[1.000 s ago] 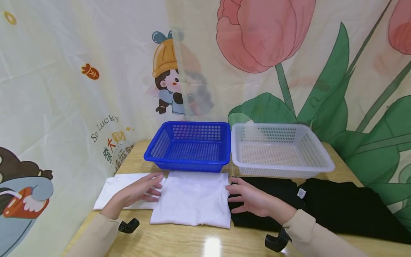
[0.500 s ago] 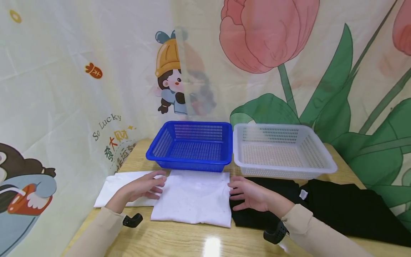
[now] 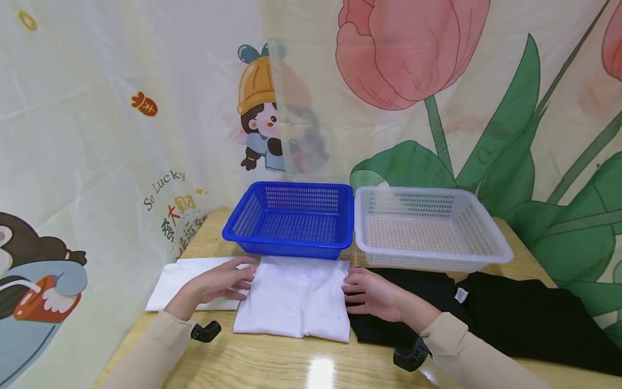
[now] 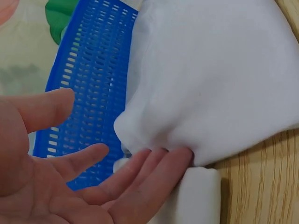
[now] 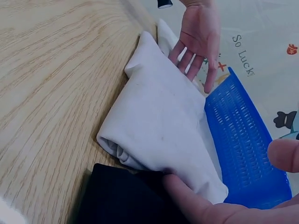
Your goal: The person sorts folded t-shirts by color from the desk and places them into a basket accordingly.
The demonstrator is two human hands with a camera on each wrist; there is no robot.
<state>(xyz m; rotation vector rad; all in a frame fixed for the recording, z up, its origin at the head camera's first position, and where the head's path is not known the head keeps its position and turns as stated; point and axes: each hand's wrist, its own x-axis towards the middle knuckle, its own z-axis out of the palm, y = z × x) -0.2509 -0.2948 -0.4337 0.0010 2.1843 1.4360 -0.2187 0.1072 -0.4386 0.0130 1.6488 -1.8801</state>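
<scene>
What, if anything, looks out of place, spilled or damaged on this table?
Only a white tag, exposed where the two black cloths meet, stands out against them. No spill or damage is visible.

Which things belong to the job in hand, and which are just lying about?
Seemingly in the job:
middle white cloth, between the left grip and right grip

Apparently lying about:
left white cloth
left black cloth
right black cloth
blue basket and white basket, possibly for later

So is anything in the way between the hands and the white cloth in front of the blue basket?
Nothing visible: the left hand and right hand are at opposite edges of the white cloth. The adjacent black cloth lies alongside, not between.
</scene>
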